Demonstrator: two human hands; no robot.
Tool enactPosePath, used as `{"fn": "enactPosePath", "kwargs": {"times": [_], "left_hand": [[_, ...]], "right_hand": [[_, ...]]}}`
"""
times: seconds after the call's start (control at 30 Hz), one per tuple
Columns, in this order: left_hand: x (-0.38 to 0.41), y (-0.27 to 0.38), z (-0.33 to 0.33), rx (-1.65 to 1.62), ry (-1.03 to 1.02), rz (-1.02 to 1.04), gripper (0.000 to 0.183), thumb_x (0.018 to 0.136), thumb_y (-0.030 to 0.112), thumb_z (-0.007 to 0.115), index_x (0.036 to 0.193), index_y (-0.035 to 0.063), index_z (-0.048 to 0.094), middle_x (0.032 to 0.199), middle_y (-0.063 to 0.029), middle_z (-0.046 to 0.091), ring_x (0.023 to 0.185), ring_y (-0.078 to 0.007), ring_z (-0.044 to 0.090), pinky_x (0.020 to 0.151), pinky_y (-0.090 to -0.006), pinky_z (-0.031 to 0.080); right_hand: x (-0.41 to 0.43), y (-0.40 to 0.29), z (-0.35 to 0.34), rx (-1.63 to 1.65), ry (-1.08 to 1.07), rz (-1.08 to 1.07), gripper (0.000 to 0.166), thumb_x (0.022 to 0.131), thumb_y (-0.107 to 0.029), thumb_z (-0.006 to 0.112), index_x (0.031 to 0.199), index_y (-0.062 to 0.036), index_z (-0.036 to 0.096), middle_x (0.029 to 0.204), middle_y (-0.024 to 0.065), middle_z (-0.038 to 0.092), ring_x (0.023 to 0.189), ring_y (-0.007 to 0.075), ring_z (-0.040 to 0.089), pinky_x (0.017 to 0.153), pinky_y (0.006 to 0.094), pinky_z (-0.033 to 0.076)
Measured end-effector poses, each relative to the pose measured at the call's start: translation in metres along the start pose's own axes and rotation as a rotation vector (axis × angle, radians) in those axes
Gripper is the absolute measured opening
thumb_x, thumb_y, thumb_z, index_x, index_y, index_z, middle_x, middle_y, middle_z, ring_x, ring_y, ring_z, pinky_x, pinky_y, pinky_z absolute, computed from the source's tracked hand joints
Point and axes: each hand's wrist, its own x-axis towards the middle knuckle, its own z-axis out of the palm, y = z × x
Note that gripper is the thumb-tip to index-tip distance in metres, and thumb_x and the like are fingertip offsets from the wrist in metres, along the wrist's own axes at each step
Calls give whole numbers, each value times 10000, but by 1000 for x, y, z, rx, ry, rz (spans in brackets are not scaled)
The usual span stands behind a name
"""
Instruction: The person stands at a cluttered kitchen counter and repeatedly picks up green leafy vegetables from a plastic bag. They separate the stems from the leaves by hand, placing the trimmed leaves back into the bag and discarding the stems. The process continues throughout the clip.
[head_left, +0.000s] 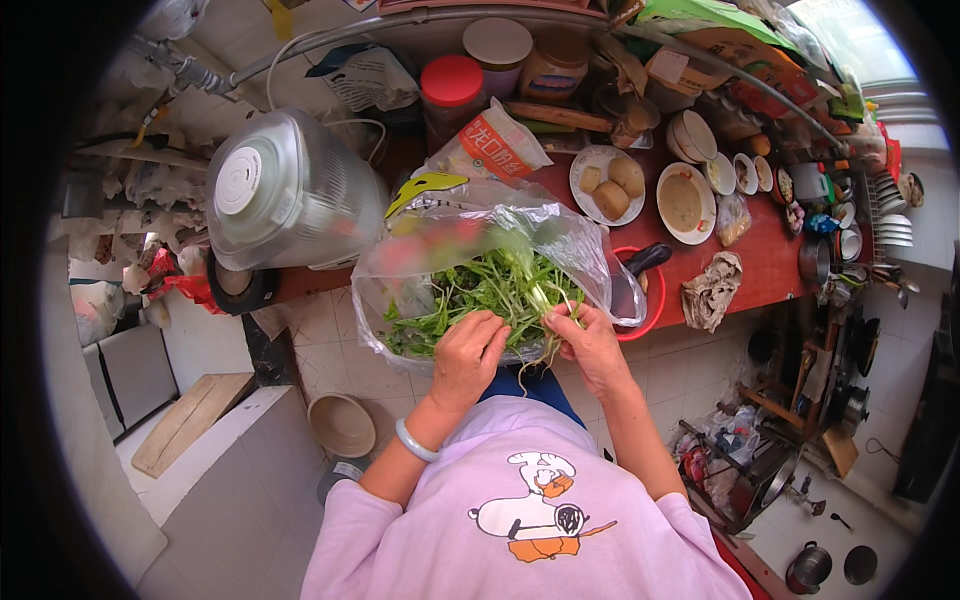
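A clear plastic bag (375, 300) lies open before me, filled with leafy greens (480, 289) with pale stems and thin roots. My right hand (589, 341) grips the root end of a bunch of pale green stems (534, 289) between thumb and fingers. At the bag's near edge is my left hand (471, 352), its fingers curled and the thumb against them, beside the leaves; whether it pinches a stem is hidden. A red plastic basket (661, 300) holding a dark eggplant (649, 259) stands just right of the bag.
A plate (579, 196) of peeled potatoes, a bowl (711, 214) of liquid and a crumpled cloth (711, 291) are on the red table (757, 262). A large clear-lidded appliance (292, 195) stands at left. Behind the bag are a noodle packet (491, 146) and lidded jars (453, 81).
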Motion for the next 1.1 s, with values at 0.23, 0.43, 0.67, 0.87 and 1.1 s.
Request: {"fn": "enactPosePath", "kwargs": {"times": [0.23,0.43,0.67,0.87,1.1], "left_hand": [[36,13,-8,-73,-206,160,443,787,-4,659,1217,9,552,1188,-159,582,983,-329,620,822,-365,523],[39,0,-9,-57,-233,282,391,768,-2,675,1151,-1,593,1144,-168,602,951,-332,622,804,-369,525],[36,9,-7,-225,-75,29,322,793,-1,666,1110,-1,605,1157,-151,568,827,-260,626,705,-329,520],[12,-2,8,-521,-60,-336,248,867,115,668,1058,-19,583,900,-51,553,611,-83,501,541,-221,426],[32,11,17,-1223,-185,-925,181,879,177,676,987,46,614,744,23,580,617,-54,511,524,-195,386]], "right_hand": [[-4,-4,-2,-188,-165,-111,102,855,-153,661,910,-78,618,778,-42,601,569,-9,425,488,147,304],[-11,-17,-1,-133,-217,-64,167,881,-194,648,902,-28,634,801,-33,584,731,43,493,664,208,408],[-4,-5,-3,-71,-101,-69,144,893,-212,647,945,-82,616,810,-35,610,644,9,478,555,151,351],[-8,-11,-1,-102,-60,-63,147,885,-196,638,894,-51,613,787,-15,596,707,37,497,623,198,397],[3,7,-2,-266,-143,-248,163,883,-179,634,833,-26,609,737,-23,578,685,47,490,611,206,392]]}}
